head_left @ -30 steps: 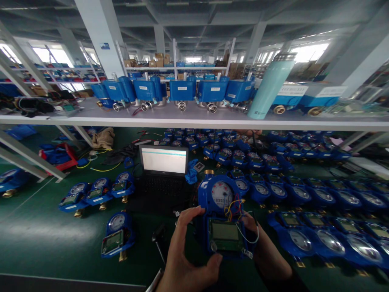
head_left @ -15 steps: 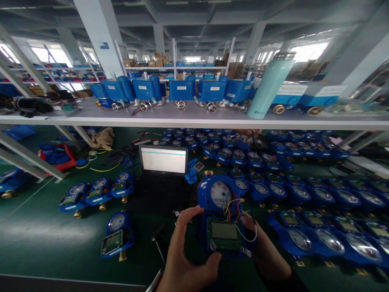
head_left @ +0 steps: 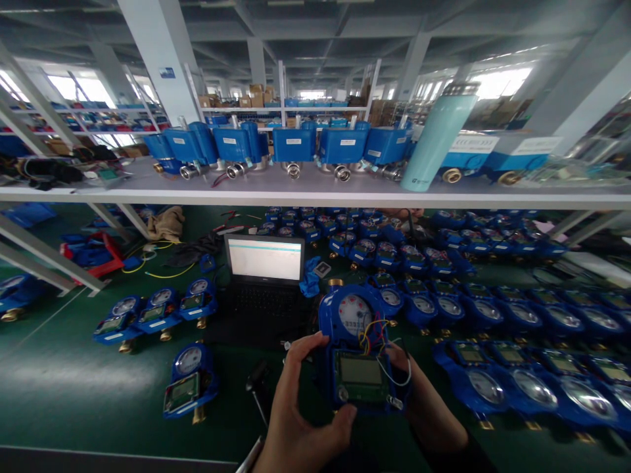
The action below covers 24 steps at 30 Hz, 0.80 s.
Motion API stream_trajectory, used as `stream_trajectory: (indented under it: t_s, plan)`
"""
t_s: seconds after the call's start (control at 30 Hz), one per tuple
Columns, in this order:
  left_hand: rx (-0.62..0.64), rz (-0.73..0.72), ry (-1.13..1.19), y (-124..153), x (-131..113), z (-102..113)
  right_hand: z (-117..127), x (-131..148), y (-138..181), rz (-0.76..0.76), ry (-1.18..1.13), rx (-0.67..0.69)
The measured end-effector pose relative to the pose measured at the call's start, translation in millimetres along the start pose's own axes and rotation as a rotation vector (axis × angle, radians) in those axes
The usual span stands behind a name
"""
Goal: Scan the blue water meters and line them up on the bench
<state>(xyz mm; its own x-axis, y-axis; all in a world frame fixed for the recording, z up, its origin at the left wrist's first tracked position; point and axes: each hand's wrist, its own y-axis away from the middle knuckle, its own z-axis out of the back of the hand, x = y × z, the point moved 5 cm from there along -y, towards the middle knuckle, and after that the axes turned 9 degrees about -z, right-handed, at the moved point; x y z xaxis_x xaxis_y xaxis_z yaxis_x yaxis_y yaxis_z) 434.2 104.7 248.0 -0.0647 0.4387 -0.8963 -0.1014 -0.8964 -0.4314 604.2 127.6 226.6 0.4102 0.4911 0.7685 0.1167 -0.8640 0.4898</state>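
Blue meter (head_left: 359, 348) between hands, slightly farther left.

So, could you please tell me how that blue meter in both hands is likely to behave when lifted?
The blue meter probably feels heavy for its size: it has a brass fitting, and both hands brace it. Its loose coloured wires look floppy and easy to snag.

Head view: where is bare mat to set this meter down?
Bare green mat lies left of the lone meter, and some between it and the left hand. Right of the held meter, rows of meters crowd the mat.
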Motion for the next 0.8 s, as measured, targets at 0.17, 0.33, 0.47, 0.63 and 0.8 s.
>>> stream_trajectory:
  t_s: [0.17, 0.33, 0.47, 0.63, 0.8]
  plan:
    - [0.015, 0.035, 0.001, 1, 3, 2, 5, -5, -4, -0.015, -0.011, -0.003]
    - [0.074, -0.014, -0.005, 4, 12, 5, 6, -8, -7, -0.019, -0.054, -0.004]
    - [0.045, 0.018, 0.003, 3, 11, 5, 3, -5, -2, -0.011, -0.047, -0.023]
    - [0.042, 0.012, -0.003, 3, 5, 2, 1, -4, 0, -0.013, -0.023, 0.011]
    - [0.05, -0.001, -0.003, 4, 4, 2, 5, -7, -2, -0.017, -0.046, -0.013]
